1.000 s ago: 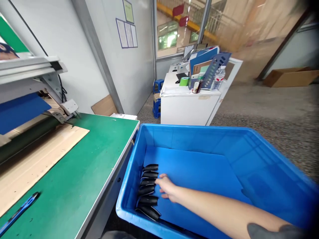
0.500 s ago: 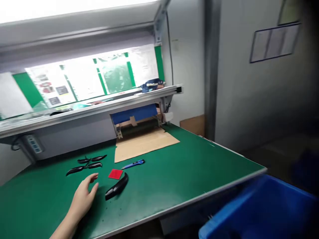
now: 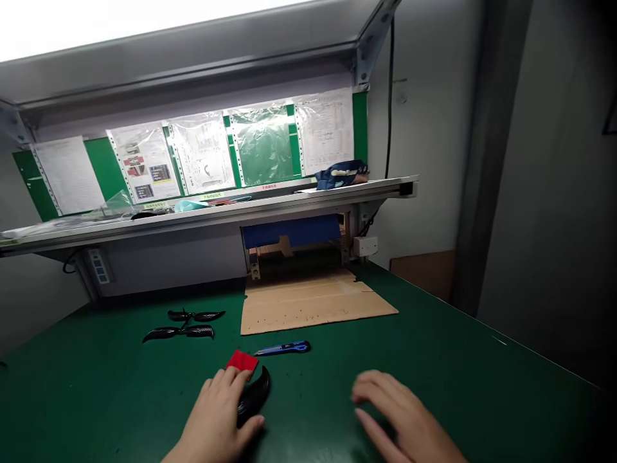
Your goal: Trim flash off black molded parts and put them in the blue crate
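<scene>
My left hand (image 3: 218, 411) is around the near end of a black, glossy curved piece (image 3: 255, 393), thumb on its near side and fingers on its far side. The pointed end sticks out beyond the fingers, and part of the piece is hidden under the hand. At the fingertips lies a small red square (image 3: 243, 361). Just beyond it rests a blue utility knife (image 3: 284, 348) with its blade out to the left. My right hand (image 3: 395, 411), slightly blurred, hovers over the green table, open and holding nothing, thumb apart from the bent fingers.
Two black propeller-like parts (image 3: 179, 332) lie to the left on the green table (image 3: 434, 360). A cardboard sheet (image 3: 308, 305) lies at the back, under a blue-covered frame (image 3: 294, 233). Above runs a shelf (image 3: 289, 201) with a dark blue cloth item (image 3: 341, 175) on it.
My left hand has moved right onto the black curved piece. My right hand has come into view. The camera has turned left, so the blue bin is out of view.
</scene>
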The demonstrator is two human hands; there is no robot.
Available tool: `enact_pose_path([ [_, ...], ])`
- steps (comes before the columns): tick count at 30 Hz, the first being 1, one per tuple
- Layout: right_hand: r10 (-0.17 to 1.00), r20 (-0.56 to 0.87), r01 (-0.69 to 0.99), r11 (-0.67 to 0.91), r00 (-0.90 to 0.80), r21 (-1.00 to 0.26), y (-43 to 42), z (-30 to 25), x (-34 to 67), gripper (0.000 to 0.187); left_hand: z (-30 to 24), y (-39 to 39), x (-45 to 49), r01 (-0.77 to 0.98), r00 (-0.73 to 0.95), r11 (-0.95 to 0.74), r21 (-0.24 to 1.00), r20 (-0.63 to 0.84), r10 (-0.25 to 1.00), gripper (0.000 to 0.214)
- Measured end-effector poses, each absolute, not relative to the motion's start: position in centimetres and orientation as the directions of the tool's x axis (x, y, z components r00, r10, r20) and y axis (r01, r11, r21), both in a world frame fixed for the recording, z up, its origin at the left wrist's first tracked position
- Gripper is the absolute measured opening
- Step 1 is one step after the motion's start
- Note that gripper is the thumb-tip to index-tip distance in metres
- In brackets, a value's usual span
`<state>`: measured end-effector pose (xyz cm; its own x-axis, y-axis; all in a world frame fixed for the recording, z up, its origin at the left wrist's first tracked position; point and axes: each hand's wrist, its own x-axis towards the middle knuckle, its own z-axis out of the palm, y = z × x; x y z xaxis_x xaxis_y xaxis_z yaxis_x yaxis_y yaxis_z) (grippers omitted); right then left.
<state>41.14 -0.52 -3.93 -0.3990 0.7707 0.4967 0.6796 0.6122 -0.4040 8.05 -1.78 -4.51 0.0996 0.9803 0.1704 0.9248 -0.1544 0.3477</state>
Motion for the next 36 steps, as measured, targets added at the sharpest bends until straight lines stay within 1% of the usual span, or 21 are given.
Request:
enact_pose_path([
  [2, 0.757, 0.39, 0.692, 0.646, -0.524, -0.322, 2.4, -2.3, 36.3, 0.012, -4.6, -1.8, 9.1, 0.929, 0.139, -0.179, 0.323, 0.144, 0.98, 0.054],
  [3, 0.76, 0.34, 0.712, 0.644, -0.554, -0.279, 4.1, -1.9, 34.1, 0.015, -4.6, -1.6, 9.3, 0.93, 0.152, -0.189, 0.315, 0.137, 0.979, 0.047],
  [4, 0.767, 0.294, 0.729, 0.638, -0.571, -0.249, 5.8, -1.8, 32.2, 0.021, -4.4, -1.3, 9.4, 0.93, 0.162, -0.197, 0.309, 0.136, 0.977, 0.04],
  [6, 0.777, 0.244, 0.74, 0.628, -0.58, -0.241, 9.1, -2.2, 29.3, 0.025, -4.0, -0.8, 9.1, 0.927, 0.182, -0.215, 0.306, 0.134, 0.974, 0.032],
  [9, 0.793, 0.194, 0.745, 0.609, -0.578, -0.271, 12.4, -3.7, 27.3, 0.026, -2.8, -0.8, 7.9, 0.909, 0.202, -0.233, 0.345, 0.124, 0.971, 0.036],
  [12, 0.803, 0.181, 0.741, 0.595, -0.569, -0.31, 13.2, -4.8, 27.2, 0.026, -1.7, -1.1, 6.3, 0.872, 0.202, -0.214, 0.439, 0.074, 0.976, 0.036],
  [14, 0.803, 0.179, 0.732, 0.593, -0.568, -0.336, 13.0, -4.9, 27.5, 0.022, -1.4, -1.1, 5.5, 0.87, 0.214, -0.186, 0.456, -0.01, 0.977, 0.035],
  [16, 0.8, 0.181, 0.719, 0.595, -0.572, -0.359, 12.7, -4.9, 27.7, 0.016, -1.6, -0.7, 5.2, 0.881, 0.231, -0.182, 0.436, -0.062, 0.971, 0.043],
  [19, 0.796, 0.204, 0.697, 0.6, -0.57, -0.393, 12.7, -4.9, 27.7, 0.009, -1.9, 0.3, 5.6, 0.891, 0.277, -0.239, 0.386, -0.043, 0.96, 0.053],
  [22, 0.799, 0.242, 0.67, 0.596, -0.551, -0.442, 13.0, -5.3, 27.6, 0.009, -1.9, 1.1, 6.3, 0.915, 0.313, -0.281, 0.291, -0.069, 0.947, 0.046],
  [24, 0.809, 0.263, 0.652, 0.582, -0.526, -0.485, 13.1, -5.6, 27.7, 0.008, -1.8, 1.3, 6.6, 0.921, 0.312, -0.282, 0.27, -0.073, 0.947, 0.04],
  [26, 0.82, 0.27, 0.633, 0.563, -0.504, -0.531, 13.0, -5.7, 27.6, 0.007, -1.7, 1.1, 6.7, 0.909, 0.296, -0.266, 0.321, -0.048, 0.954, 0.036],
  [28, 0.822, 0.27, 0.603, 0.556, -0.502, -0.572, 12.6, -5.5, 27.5, 0.008, -1.7, 0.8, 6.5, 0.883, 0.259, -0.226, 0.411, -0.026, 0.966, 0.028],
  [29, 0.815, 0.274, 0.58, 0.562, -0.511, -0.59, 12.4, -5.3, 27.4, 0.009, -1.8, 0.7, 6.3, 0.84, 0.219, -0.178, 0.512, -0.021, 0.976, 0.023],
  [30, 0.804, 0.283, 0.554, 0.574, -0.524, -0.603, 12.0, -5.1, 27.3, 0.01, -1.9, 0.7, 6.2, 0.749, 0.162, -0.106, 0.654, -0.025, 0.987, 0.017],
  [31, 0.788, 0.295, 0.528, 0.59, -0.54, -0.611, 11.7, -4.9, 27.2, 0.014, -2.0, 0.7, 6.1, 0.605, 0.099, -0.022, 0.796, -0.048, 0.994, 0.009],
  [32, 0.769, 0.308, 0.497, 0.61, -0.56, -0.617, 11.4, -4.8, 27.0, 0.018, -2.2, 0.9, 5.9, 0.422, 0.039, 0.061, 0.905, -0.085, 0.996, 0.005],
  [33, 0.748, 0.319, 0.463, 0.628, -0.582, -0.626, 11.0, -4.7, 26.9, 0.022, -2.3, 1.1, 5.8, 0.225, -0.016, 0.129, 0.966, -0.128, 0.992, 0.012],
  [34, 0.727, 0.329, 0.426, 0.642, -0.603, -0.637, 10.7, -4.6, 26.7, 0.024, -2.5, 1.4, 5.6, 0.044, -0.065, 0.175, 0.984, -0.172, 0.983, 0.02],
  [35, 0.71, 0.34, 0.39, 0.651, -0.617, -0.652, 10.5, -4.5, 26.4, 0.024, -2.6, 1.8, 5.5, -0.089, -0.107, 0.198, 0.976, -0.207, 0.972, 0.028],
  [36, 0.702, 0.349, 0.358, 0.65, -0.621, -0.67, 10.2, -4.4, 26.2, 0.023, -2.6, 2.2, 5.3, -0.166, -0.141, 0.202, 0.965, -0.226, 0.964, 0.034],
])
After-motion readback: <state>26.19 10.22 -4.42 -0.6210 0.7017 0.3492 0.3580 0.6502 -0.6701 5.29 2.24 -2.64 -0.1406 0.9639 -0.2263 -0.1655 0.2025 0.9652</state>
